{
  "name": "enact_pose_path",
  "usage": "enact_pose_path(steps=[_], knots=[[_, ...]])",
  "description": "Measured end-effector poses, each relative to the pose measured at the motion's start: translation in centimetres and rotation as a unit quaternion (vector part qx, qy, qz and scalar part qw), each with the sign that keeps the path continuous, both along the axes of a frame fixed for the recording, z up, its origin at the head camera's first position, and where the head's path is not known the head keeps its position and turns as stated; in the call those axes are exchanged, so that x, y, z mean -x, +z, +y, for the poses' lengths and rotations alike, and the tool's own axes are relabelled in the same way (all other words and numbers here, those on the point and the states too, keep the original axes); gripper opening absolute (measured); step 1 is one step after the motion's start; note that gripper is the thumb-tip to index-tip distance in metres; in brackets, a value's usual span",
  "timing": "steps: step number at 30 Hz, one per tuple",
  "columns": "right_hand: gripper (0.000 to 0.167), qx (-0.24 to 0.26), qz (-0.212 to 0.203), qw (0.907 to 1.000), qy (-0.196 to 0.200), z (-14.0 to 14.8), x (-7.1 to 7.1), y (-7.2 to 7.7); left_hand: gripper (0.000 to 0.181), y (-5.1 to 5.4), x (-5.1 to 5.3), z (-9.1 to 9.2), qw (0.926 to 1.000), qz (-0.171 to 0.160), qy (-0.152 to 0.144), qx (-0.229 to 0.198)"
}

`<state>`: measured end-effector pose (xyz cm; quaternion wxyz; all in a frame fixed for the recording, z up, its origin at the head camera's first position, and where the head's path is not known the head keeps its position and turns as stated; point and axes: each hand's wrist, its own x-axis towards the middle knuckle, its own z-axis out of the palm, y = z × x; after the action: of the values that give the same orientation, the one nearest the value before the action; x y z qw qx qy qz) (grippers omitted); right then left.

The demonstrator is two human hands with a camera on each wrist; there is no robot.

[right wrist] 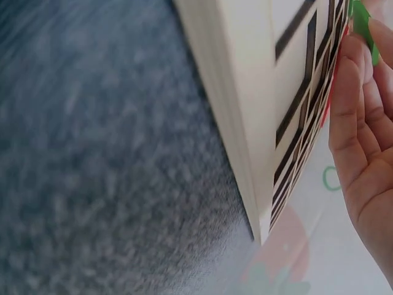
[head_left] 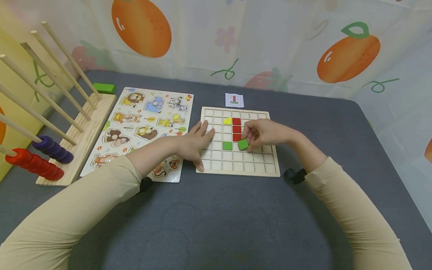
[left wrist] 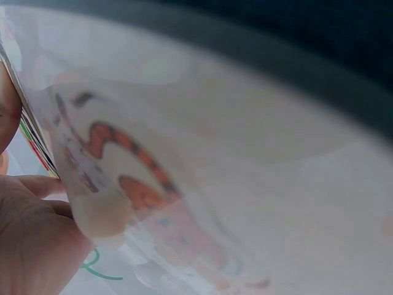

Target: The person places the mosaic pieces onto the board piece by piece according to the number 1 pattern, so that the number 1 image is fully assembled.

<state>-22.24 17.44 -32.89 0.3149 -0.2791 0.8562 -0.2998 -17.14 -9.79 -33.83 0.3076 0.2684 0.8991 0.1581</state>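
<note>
A wooden grid board lies flat on the dark table. Set in its squares are several red tiles, a yellow tile with a cut corner and a green tile. Between thumb and fingers, my right hand pinches another green tile, tilted over the board right of the lower red tile. The right wrist view also shows this green tile at the fingertips. My left hand rests spread on the board's left edge, its fingers straight.
A small pattern card lies behind the board. At left, an animal picture puzzle lies beside a wooden bead stand with upright rods, purple beads and red beads. A green block sits behind it. A printed curtain hangs at the back.
</note>
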Motion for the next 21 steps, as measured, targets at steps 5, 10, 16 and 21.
enact_pose_path(steps=[5,10,16,21], knots=[[0.029,-0.011,0.015,0.9998,0.009,-0.57,-0.09,-0.16,0.126,-0.01,0.04,0.03,1.0,0.002,0.0,0.001],[0.028,-0.019,0.021,0.9994,0.02,-0.83,-0.09,-0.38,0.126,-0.06,0.07,0.05,1.0,0.0,0.0,0.001],[0.027,-0.015,0.023,0.9994,0.023,-0.97,-0.16,-0.62,0.125,0.03,0.04,0.04,1.0,0.0,0.001,0.002],[0.027,-0.013,0.033,0.9988,0.035,-1.04,-0.25,-0.61,0.125,-0.07,0.03,0.04,1.0,0.001,0.001,0.004]])
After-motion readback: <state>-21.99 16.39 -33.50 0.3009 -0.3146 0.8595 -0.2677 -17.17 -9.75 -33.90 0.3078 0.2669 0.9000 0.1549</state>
